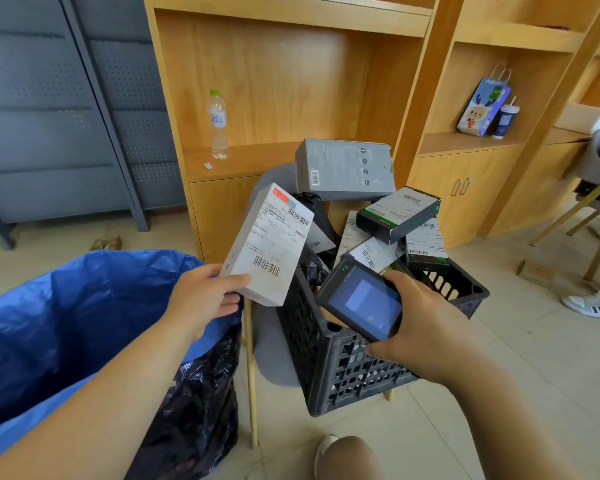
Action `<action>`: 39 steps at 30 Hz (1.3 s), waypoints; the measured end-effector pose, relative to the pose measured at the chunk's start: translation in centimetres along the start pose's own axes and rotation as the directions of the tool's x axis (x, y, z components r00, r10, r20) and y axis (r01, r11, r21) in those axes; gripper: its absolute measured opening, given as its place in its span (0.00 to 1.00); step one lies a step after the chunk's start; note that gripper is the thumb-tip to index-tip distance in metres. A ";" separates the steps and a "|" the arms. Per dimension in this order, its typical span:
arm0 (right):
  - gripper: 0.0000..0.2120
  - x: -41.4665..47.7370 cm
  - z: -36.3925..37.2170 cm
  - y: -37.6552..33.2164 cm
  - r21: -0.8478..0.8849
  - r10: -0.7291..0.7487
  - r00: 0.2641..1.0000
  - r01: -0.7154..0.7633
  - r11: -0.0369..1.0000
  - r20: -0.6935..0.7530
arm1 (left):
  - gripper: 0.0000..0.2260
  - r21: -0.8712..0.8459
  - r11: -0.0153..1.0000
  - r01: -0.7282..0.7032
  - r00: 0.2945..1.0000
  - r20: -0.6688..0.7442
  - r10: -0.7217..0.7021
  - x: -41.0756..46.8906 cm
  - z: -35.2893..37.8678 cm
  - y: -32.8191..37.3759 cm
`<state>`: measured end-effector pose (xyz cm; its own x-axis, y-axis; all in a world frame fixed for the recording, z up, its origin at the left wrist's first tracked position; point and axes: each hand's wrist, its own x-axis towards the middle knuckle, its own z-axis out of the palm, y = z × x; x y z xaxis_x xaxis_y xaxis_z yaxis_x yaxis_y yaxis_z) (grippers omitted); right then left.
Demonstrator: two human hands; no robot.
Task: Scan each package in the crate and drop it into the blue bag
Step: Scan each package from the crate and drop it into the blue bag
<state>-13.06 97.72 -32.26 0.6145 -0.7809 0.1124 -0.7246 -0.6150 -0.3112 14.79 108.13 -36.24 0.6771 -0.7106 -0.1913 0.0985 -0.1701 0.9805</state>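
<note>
The flat white cardboard package with a printed shipping label [269, 244] looks light and stiff, judging by how easily one corner grip carries it; its smooth faces could slip, so the near edges are the place to pinch. The left hand [205, 296] grasps its near lower corner, thumb on the label face, holding it tilted between the open blue plastic bag [66, 317] on the left and the black slotted plastic crate [343, 368]. The right hand [426, 323] grips a dark handheld scanner [361, 299] just right of it.
</note>
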 end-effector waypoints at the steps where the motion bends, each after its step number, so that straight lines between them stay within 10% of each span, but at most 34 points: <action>1: 0.44 0.1 0.0 -0.3 -0.011 -0.020 1.000 0.020 1.000 0.008 | 0.08 0.020 0.998 -0.066 0.997 -0.036 0.067 -0.1 -0.2 0.0; 7: 0.40 0.6 -0.2 -2.0 -0.122 -0.098 0.994 0.102 0.987 0.039 | 0.10 0.134 0.948 -0.289 0.947 -0.107 0.304 -0.8 -1.3 -0.2; 19: 0.42 0.9 -0.3 -4.2 -0.207 -0.132 0.988 0.147 0.967 0.085 | 0.15 0.216 0.940 -0.264 0.933 -0.191 0.306 -0.8 -4.2 -1.9; 26: 0.46 2.2 1.4 -6.5 -0.148 -0.184 0.979 0.195 0.970 0.084 | 0.03 0.078 0.985 -0.156 0.939 -0.297 0.172 -0.9 -7.9 -3.3; 37: 0.44 4.4 4.2 -10.8 -0.075 -0.266 0.951 0.280 0.957 0.158 | 0.27 0.370 0.910 0.186 0.834 -0.549 0.053 0.3 -16.7 -5.6; 39: 0.45 4.6 4.3 -10.9 -0.073 -0.254 0.953 0.269 0.960 0.167 | 0.19 0.408 0.898 0.164 0.872 -0.485 0.061 0.4 -16.8 -5.5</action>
<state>-1.00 101.32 -32.42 0.8218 -0.5691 0.0285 -0.5532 -0.8089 -0.1993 26.74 120.22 -40.99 0.9505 -0.2989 -0.0850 -0.0981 -0.5483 0.8305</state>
